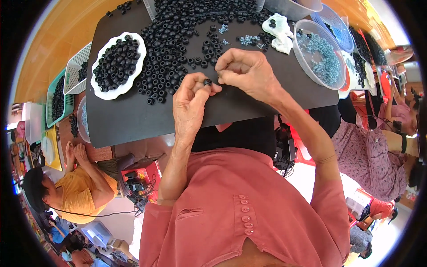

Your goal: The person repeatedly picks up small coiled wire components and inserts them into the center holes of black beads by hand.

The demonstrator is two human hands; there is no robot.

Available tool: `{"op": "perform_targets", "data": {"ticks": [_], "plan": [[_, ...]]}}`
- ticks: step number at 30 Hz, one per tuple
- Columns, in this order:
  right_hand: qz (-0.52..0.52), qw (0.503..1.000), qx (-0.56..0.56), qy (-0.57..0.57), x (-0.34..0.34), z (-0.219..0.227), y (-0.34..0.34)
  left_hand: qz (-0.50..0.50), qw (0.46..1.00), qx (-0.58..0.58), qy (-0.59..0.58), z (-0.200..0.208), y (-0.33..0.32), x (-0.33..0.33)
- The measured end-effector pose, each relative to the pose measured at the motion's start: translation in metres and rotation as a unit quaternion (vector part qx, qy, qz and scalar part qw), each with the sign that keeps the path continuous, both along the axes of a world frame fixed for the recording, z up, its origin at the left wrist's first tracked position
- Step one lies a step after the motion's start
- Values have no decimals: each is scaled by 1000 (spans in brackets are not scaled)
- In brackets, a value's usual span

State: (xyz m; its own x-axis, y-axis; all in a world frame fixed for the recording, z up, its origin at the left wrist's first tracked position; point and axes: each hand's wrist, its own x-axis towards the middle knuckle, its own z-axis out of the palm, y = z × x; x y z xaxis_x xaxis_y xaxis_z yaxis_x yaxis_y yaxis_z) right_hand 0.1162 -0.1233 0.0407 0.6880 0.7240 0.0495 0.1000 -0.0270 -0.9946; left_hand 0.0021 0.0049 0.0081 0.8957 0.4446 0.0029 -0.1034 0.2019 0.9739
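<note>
Glossy black piece, small, rounded, pinched in left hand, right hand curled, cannot tell whether holding anything

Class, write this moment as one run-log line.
left hand: holding black bead | right hand: curled nearby, contents unclear | dark table: loose black beads, scalloped white plate, clear round tub

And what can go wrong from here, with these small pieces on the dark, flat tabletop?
The small, round black bead with a hole, held by the left hand, could slip and get lost among the similar loose black beads on the dark, flat tabletop.
The white, scalloped plate, heaped with black beads, stands close to the tabletop's left edge; a knock might spill it.
Small, pale-blue clear pieces lie near loose black beads, so they may mix.
</note>
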Motion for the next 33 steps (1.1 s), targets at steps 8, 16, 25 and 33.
{"op": "perform_targets", "data": {"ticks": [8, 16, 25, 33], "plan": [[-15, 996, 88, 27, -19, -25, 18, -8, 996, -84, -11, -3, 3, -1], [3, 992, 122, -18, -19, -30, 24, -13, 989, -146, -32, -7, 7, -1], [-10, 993, 86, -80, -16, -17, 21, -3, 993, -118, -26, -3, 4, 1], [-91, 973, 23, -209, 3, -15, 8, -21, 994, -101, -22, -6, 4, 0]]}}
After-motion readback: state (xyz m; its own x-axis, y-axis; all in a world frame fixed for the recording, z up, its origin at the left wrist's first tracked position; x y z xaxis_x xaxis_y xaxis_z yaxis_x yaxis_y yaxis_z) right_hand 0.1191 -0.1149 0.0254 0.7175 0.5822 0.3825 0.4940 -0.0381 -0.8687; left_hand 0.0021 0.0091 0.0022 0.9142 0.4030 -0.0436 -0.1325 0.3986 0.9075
